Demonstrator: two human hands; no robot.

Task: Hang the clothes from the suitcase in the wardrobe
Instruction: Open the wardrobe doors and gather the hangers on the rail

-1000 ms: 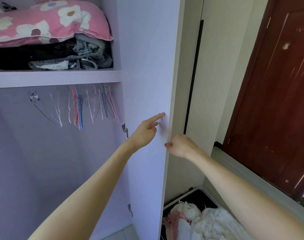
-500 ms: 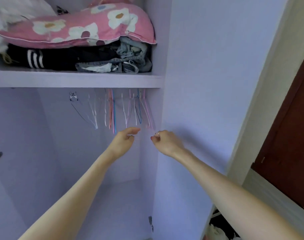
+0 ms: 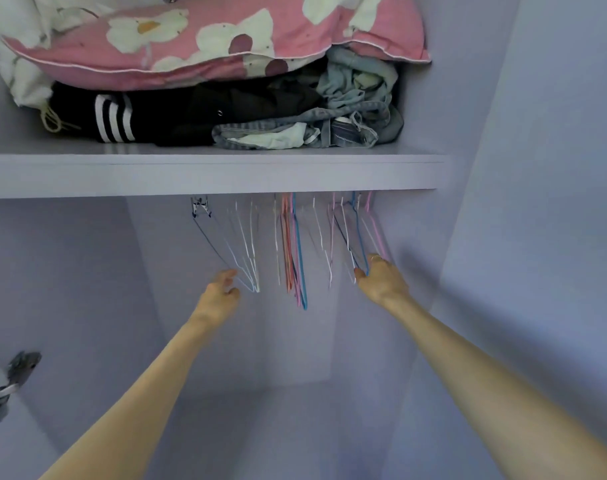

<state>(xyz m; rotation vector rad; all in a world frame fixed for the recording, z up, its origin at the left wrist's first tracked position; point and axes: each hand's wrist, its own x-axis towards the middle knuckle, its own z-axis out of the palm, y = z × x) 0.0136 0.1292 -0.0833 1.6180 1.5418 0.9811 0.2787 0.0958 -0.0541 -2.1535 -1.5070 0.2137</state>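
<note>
A lilac wardrobe (image 3: 537,168) fills the frame; its shelf (image 3: 208,174) across the upper half carries a pink floral pillow (image 3: 205,46) over folded dark clothes (image 3: 177,116) and jeans (image 3: 357,109). Beneath it, at centre, hang wire hangers (image 3: 295,244). The left hand (image 3: 220,292), fingers loosely curled, touches the leftmost hangers; the right hand (image 3: 381,280) pinches the rightmost ones.

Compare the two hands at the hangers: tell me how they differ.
The right hand pinches the rightmost hangers, while the left hand only reaches beside the leftmost hangers, fingers loosely curled. The right hand wears a ring; the left hand shows none. Both reach below the shelf.
</note>
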